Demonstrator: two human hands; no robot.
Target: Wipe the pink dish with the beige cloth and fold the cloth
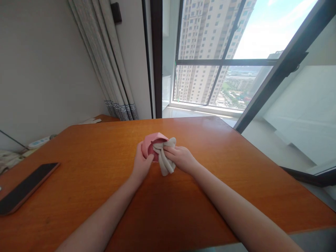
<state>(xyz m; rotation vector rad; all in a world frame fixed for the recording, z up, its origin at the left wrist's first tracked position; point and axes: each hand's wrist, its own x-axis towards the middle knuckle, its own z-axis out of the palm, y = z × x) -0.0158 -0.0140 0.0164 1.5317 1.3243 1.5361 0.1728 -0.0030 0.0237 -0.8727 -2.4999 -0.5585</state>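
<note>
My left hand (141, 162) is wrapped around the left side of a small pink container (149, 140), thumb at its near rim. The container is tilted so that its dark opening faces me and to the right. Pinched in the fingers of my right hand (181, 158) is a greyish-white cloth (165, 161). Part of this cloth lies at the opening of the container, and two folds hang down towards the tabletop. How far the cloth reaches inside is hidden. Both hands are close together over the middle of the wooden table (105, 192).
A dark flat phone-like slab (27, 187) lies at the table's left. Beyond the left edge are a white power strip (39, 142) and some fabric (10, 160). Grey curtains (110, 70) hang behind the table, and a dark-framed window (223, 63) stands at the back right.
</note>
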